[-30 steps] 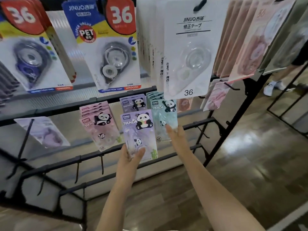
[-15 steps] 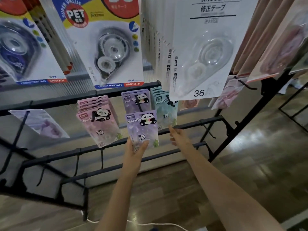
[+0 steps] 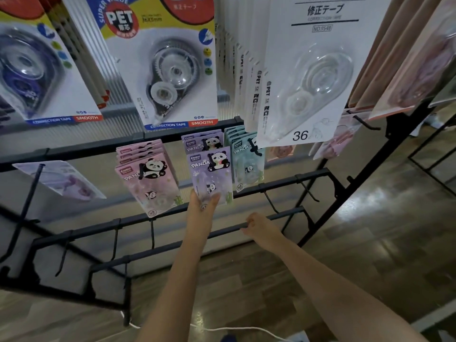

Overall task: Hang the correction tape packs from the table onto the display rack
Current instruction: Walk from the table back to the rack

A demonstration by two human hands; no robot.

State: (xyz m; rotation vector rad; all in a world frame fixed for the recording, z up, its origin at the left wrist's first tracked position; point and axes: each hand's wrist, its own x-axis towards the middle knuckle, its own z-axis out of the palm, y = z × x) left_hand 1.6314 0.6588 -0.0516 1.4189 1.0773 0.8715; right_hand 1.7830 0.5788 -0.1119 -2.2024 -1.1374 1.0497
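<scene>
The floor is glossy wood-look planking with bright glare patches, and a white cord trails across it near the bottom edge. A black metal display rack stands over it, its crossbars stepped downward with bare hooks along the lower ones. The left hand reaches straight up from a long bare forearm, thumb on the front and fingers behind, pinching the bottom edge of a purple panda correction tape pack; that pack sits upright directly above the fingertips, its top overlapping more purple packs behind it on the same hook. Just left of those fingers hangs a row of pink panda packs, tilted, and up and to the right of them a row of mint panda packs. The right hand is lower and to the right, fingers loosely curled beside a lower crossbar; whether they touch the bar I cannot tell, and it carries nothing. High above both hands hang large packs: a blue and yellow carded tape and a white carded tape marked 36, both cut off at the top. A pale pack far to the left is blurred, and the pinkish cards at the right are too soft to read. No table appears in this view.
</scene>
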